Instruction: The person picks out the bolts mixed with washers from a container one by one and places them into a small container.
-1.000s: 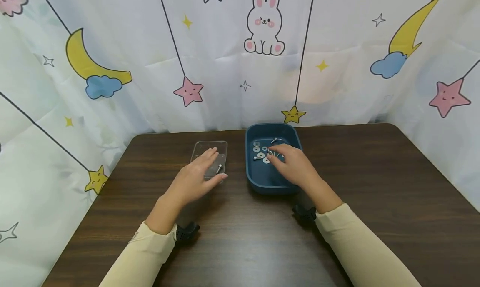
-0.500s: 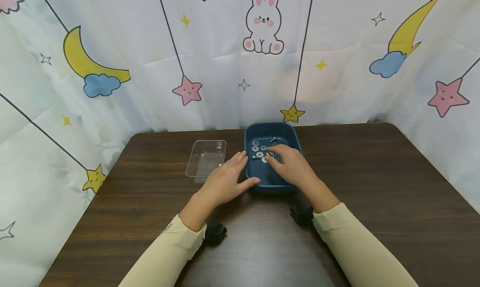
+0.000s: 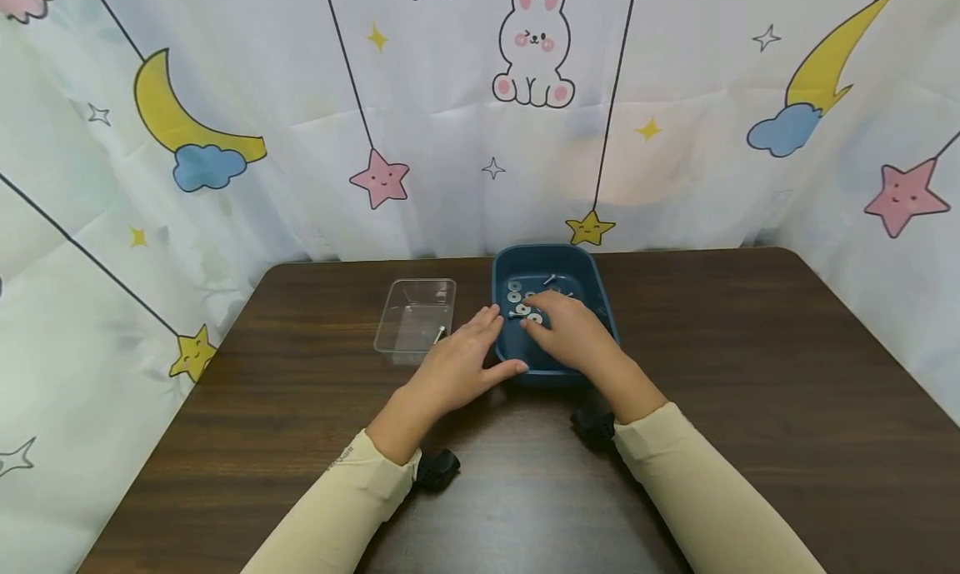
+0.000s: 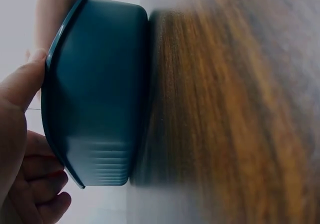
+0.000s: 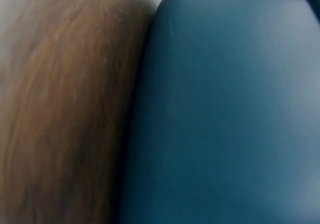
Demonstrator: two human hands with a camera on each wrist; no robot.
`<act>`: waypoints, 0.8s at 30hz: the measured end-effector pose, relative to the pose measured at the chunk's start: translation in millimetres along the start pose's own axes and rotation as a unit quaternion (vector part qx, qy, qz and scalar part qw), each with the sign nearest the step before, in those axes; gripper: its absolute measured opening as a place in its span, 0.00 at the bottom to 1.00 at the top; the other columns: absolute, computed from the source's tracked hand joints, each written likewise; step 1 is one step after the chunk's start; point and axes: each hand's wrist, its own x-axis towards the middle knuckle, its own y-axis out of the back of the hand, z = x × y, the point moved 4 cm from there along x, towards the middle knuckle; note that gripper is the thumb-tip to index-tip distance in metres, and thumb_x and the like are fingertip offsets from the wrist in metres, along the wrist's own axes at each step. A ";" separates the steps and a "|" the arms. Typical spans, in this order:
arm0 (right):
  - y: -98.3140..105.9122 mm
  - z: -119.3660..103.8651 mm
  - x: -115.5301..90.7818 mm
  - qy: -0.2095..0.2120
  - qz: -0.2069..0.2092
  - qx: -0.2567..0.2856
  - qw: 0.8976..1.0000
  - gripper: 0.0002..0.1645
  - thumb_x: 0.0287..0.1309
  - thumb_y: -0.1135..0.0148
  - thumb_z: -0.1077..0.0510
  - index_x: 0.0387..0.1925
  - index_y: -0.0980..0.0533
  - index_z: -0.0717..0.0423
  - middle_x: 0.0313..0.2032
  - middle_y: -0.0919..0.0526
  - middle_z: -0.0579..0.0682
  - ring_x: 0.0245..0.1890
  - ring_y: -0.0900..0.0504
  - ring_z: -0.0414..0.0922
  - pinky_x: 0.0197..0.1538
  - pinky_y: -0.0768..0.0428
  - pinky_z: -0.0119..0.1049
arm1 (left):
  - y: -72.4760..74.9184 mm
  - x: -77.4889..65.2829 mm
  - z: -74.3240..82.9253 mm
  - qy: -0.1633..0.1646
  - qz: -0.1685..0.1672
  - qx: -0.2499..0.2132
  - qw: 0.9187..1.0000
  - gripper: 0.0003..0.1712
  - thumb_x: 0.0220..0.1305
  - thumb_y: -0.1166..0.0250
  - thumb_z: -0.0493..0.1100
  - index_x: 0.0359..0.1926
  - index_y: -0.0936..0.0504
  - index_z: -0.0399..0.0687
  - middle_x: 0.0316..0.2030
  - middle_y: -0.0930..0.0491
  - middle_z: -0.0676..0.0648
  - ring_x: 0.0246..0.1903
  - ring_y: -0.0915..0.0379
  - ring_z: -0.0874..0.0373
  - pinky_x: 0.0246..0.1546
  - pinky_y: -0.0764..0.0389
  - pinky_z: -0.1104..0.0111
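Note:
A deep blue plastic tray (image 3: 604,301) holds several flat washers (image 3: 513,296) and several small bolts (image 3: 550,280). My right hand (image 3: 572,334) reaches over its right side, thumb and fingers apart, fingertips down among the washers. My left hand (image 3: 459,364) lies along the tray's left front corner with fingers stretched out. In the left wrist view, the left thumb (image 4: 27,82) touches the rim of the tray (image 4: 100,79). Only the outer wall of the tray (image 5: 220,109) shows in the right wrist view; the right fingers are hidden there.
A clear plastic box (image 3: 384,328) stands left of the tray, beyond the left hand, with one bolt (image 3: 439,334) in it. Both containers sit near the back of the dark wooden table (image 3: 525,491). A patterned curtain (image 3: 442,74) hangs behind the table.
My left hand has moved right, from over the clear box to the blue tray's left front corner. My right hand has shifted slightly left within the tray, over the washers.

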 end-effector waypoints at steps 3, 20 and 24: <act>-7.2 -2.0 4.7 -0.001 -0.029 -0.010 1.000 0.29 0.67 0.39 0.51 0.66 0.28 0.58 0.66 0.27 0.59 0.68 0.31 0.57 0.67 0.33 0.59 | -0.5 -0.7 -0.4 -0.005 0.003 -0.001 1.000 0.49 0.65 0.47 0.72 0.73 0.37 0.41 0.76 0.45 0.46 0.75 0.51 0.53 0.69 0.35 0.51; -29.8 -1.7 11.9 -0.009 -0.205 -0.043 0.978 0.39 0.69 0.43 0.55 0.76 0.46 0.58 0.77 0.53 0.57 0.77 0.52 0.56 0.73 0.45 0.58 | 0.4 -0.7 0.0 -0.016 -0.002 -0.006 1.000 0.49 0.66 0.47 0.71 0.73 0.39 0.40 0.76 0.47 0.44 0.76 0.53 0.53 0.70 0.37 0.52; -30.6 -2.2 12.0 -0.009 -0.206 -0.039 0.978 0.39 0.70 0.44 0.55 0.76 0.46 0.58 0.77 0.51 0.58 0.77 0.51 0.56 0.73 0.45 0.58 | 0.0 -1.3 -0.2 -0.014 -0.004 -0.011 1.000 0.48 0.66 0.47 0.70 0.73 0.39 0.40 0.76 0.47 0.44 0.76 0.52 0.52 0.70 0.37 0.52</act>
